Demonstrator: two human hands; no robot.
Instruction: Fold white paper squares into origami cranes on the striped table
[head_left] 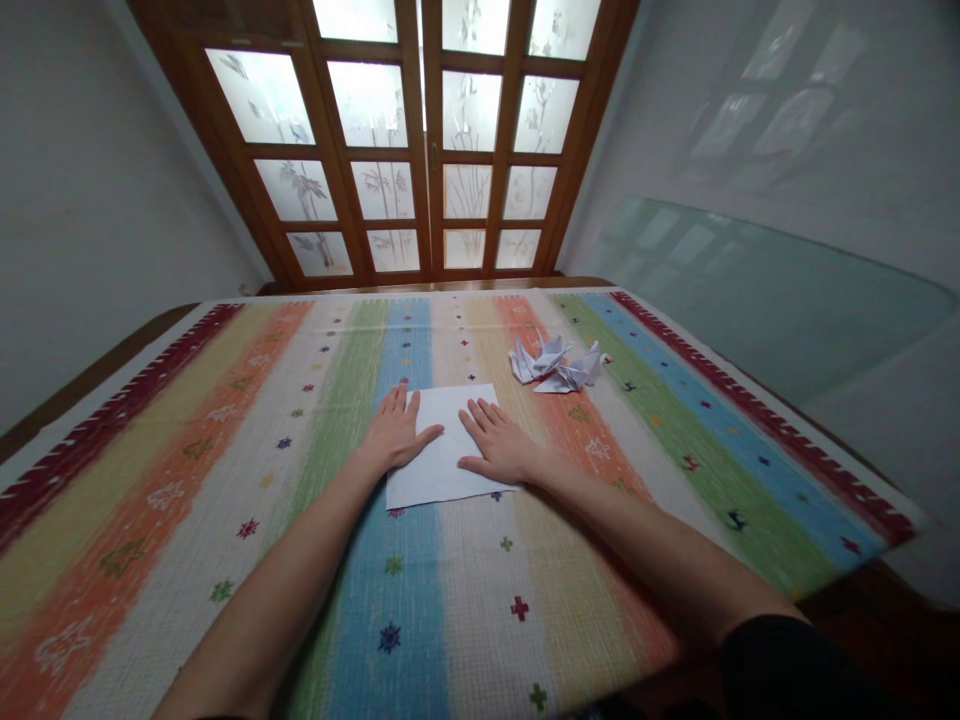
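A white sheet of paper (444, 445) lies flat in the middle of a striped cloth. My left hand (395, 434) rests palm down on the sheet's left edge, fingers stretched out and thumb spread toward the centre. My right hand (501, 443) lies flat on the sheet's right part, fingers pointing up and to the left. Both hands press on the paper and hold nothing. Beyond my right hand, two folded white paper figures (556, 363) sit on the cloth.
The striped multicoloured cloth (225, 480) covers a wooden table. Wooden doors with frosted glass panes (420, 150) stand behind the far edge. A pale wall with a glass panel (750, 290) runs along the right side.
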